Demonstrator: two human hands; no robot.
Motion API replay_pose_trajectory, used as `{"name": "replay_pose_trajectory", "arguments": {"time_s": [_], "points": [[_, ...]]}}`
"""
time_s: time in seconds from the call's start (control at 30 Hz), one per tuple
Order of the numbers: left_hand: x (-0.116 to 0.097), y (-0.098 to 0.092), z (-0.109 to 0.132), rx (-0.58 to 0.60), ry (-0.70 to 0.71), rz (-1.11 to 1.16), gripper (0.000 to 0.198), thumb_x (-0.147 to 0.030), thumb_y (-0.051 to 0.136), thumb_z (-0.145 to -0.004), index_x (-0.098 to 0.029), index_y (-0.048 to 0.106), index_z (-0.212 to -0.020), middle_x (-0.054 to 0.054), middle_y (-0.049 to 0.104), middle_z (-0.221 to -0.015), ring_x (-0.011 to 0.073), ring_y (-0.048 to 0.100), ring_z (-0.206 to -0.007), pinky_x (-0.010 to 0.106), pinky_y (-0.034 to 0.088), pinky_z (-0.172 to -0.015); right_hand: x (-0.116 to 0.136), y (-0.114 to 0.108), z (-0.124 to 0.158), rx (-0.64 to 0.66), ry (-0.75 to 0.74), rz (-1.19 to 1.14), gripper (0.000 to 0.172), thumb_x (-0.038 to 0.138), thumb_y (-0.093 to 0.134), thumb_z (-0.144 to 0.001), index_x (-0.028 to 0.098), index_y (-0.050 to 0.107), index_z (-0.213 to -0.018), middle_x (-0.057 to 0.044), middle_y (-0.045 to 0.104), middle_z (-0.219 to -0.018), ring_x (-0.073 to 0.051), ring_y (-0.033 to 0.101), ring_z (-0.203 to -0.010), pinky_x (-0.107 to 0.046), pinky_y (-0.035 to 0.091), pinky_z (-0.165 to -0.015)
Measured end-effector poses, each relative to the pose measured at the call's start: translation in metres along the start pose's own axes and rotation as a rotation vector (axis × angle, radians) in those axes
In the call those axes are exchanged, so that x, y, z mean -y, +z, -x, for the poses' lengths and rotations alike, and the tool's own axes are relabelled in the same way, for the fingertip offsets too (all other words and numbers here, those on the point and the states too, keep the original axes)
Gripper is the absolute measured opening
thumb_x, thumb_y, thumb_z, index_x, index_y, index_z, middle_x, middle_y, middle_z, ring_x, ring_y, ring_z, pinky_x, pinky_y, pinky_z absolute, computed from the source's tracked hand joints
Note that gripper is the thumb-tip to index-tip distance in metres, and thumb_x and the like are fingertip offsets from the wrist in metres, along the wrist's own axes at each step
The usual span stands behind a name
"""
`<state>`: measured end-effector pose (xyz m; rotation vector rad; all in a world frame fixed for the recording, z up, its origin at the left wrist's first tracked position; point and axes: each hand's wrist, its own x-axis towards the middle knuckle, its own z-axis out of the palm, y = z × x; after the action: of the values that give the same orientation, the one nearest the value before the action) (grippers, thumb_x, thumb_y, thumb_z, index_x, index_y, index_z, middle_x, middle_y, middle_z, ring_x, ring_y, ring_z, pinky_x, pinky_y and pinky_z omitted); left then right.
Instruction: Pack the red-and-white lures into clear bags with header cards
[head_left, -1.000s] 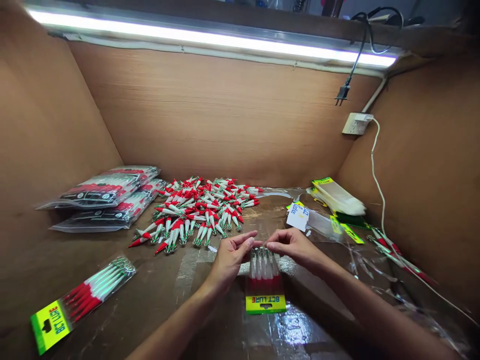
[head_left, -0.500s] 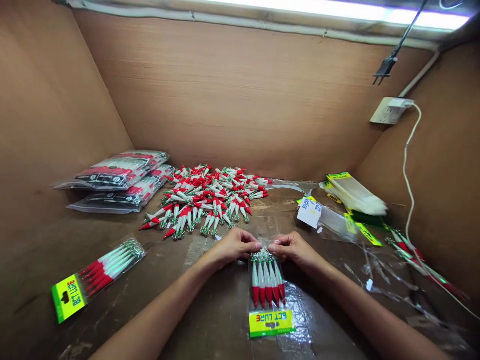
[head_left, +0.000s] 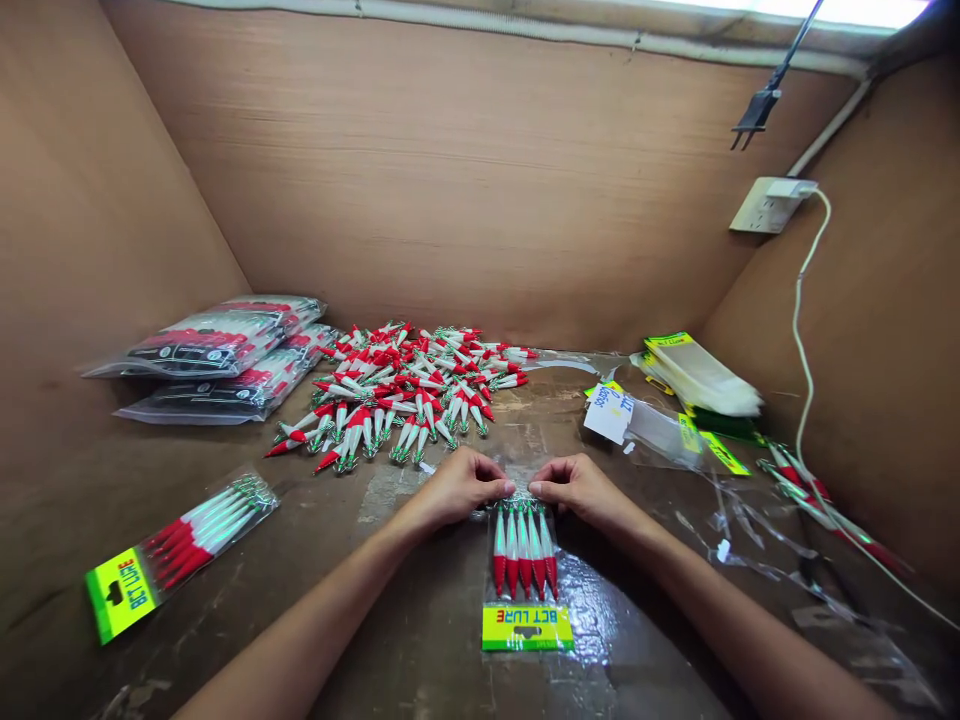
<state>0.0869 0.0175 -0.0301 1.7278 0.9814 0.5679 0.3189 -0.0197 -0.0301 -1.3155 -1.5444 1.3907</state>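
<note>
In front of me lies a clear plastic bag [head_left: 527, 570] with a yellow-green "BCT LURE" header at its near end. Several red-and-white squid lures [head_left: 526, 548] sit side by side in it, red tips toward me and green hooks at the far end. My left hand [head_left: 472, 485] pinches the far left corner of the bag between thumb and fingers. On the far right corner, my right hand [head_left: 571, 487] has a similar pinch. The bag's far edge is partly hidden by my fingertips.
Loose lures [head_left: 409, 385] form a pile at the back. Packed bags [head_left: 225, 350] are stacked left of it, and a filled lure bag [head_left: 184, 550] lies front left. Empty header bags [head_left: 701, 375], a written label [head_left: 607, 415] and a white cable [head_left: 802, 350] are at right.
The whole view has shifted slightly. My fingertips have come a little closer together along the bag's far edge, and the bag lies straighter and flatter.
</note>
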Motion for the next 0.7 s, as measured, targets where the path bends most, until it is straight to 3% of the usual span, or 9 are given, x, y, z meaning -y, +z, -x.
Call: {"name": "replay_pose_trajectory", "arguments": {"time_s": [0.13,0.27,0.43,0.5,0.6,0.7], "points": [[-0.007,-0.002,0.003,-0.077,0.086,-0.124,0.031,-0.047,0.075,-0.078,-0.017,0.081,-0.08,0.006,0.072,-0.078,0.0204,0.061,-0.075,0.028,0.042,-0.068,-0.006,-0.001,-0.004,-0.022,-0.043,0.078,0.032,0.045,0.078,-0.074,0.013,0.076,-0.078,0.0,0.064,-0.062,-0.011,0.048,-0.051,-0.024,0.039,-0.051],[-0.009,-0.001,0.004,-0.039,0.122,-0.17,0.033,-0.048,0.073,-0.079,-0.017,0.081,-0.086,0.006,0.075,-0.081,0.021,0.065,-0.074,0.027,0.045,-0.067,-0.013,-0.001,-0.004,-0.034,-0.075,0.103,0.03,0.043,0.077,-0.075,0.014,0.076,-0.079,-0.001,0.067,-0.067,-0.013,0.054,-0.057,-0.024,0.042,-0.055],[-0.005,0.005,0.007,-0.043,0.127,-0.208,0.041,-0.05,0.08,-0.073,-0.016,0.079,-0.098,0.007,0.077,-0.086,0.023,0.069,-0.077,0.027,0.048,-0.067,-0.01,0.0,0.001,-0.083,-0.166,0.243,0.021,0.036,0.074,-0.079,0.015,0.077,-0.076,-0.003,0.07,-0.075,-0.016,0.06,-0.068,-0.025,0.043,-0.063],[-0.005,0.008,0.012,-0.066,0.145,-0.233,0.046,-0.049,0.082,-0.071,-0.018,0.077,-0.105,0.007,0.077,-0.091,0.0238,0.069,-0.082,0.029,0.049,-0.071,-0.007,0.002,0.004,-0.107,-0.209,0.289,0.019,0.034,0.072,-0.082,0.016,0.077,-0.076,-0.003,0.071,-0.078,-0.017,0.061,-0.073,-0.026,0.044,-0.067],[-0.006,0.011,0.02,-0.098,0.183,-0.27,0.07,-0.046,0.089,-0.063,-0.023,0.069,-0.126,0.008,0.075,-0.108,0.0265,0.068,-0.095,0.032,0.05,-0.082,-0.005,0.006,0.008,-0.14,-0.257,0.343,0.017,0.03,0.069,-0.085,0.017,0.076,-0.078,-0.004,0.071,-0.082,-0.018,0.063,-0.076,-0.027,0.046,-0.07],[-0.007,0.014,0.026,-0.141,0.216,-0.333,0.071,-0.041,0.092,-0.059,-0.025,0.07,-0.125,0.008,0.073,-0.115,0.0293,0.065,-0.102,0.037,0.047,-0.09,-0.004,0.008,0.01,-0.18,-0.296,0.375,0.013,0.027,0.068,-0.086,0.018,0.075,-0.08,-0.004,0.07,-0.084,-0.018,0.064,-0.077,-0.028,0.046,-0.072]]}}
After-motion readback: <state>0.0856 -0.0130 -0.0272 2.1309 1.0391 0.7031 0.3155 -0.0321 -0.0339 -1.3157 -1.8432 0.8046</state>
